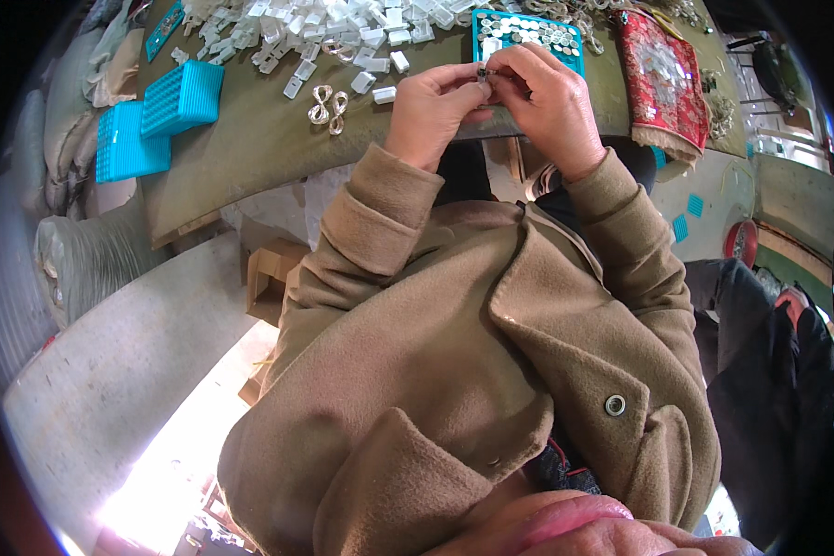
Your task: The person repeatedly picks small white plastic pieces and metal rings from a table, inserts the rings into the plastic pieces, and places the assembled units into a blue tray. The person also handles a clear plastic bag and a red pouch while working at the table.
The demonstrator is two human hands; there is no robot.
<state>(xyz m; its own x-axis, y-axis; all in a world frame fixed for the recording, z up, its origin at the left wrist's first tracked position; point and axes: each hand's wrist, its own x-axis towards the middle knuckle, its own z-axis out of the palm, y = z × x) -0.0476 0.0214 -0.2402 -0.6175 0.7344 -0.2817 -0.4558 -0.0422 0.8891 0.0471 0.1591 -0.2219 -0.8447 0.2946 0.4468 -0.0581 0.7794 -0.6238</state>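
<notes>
Close together over the table's near edge, my left hand and my right hand pinch with thumbs and fingertips. Between them shows a small dark piece, too tiny to name and partly covered by the fingers. Just behind the hands lies a blue tray bearing rows of small round, pale pieces. To the left of my left hand are a white plastic block and two coiled bundles of clear cord, one beside the other.
A heap of clear plastic blocks spreads over the far table. Stacked blue trays stand at its left edge. On the right, a red patterned cloth carries shiny clear pieces. A cardboard box sits below the table.
</notes>
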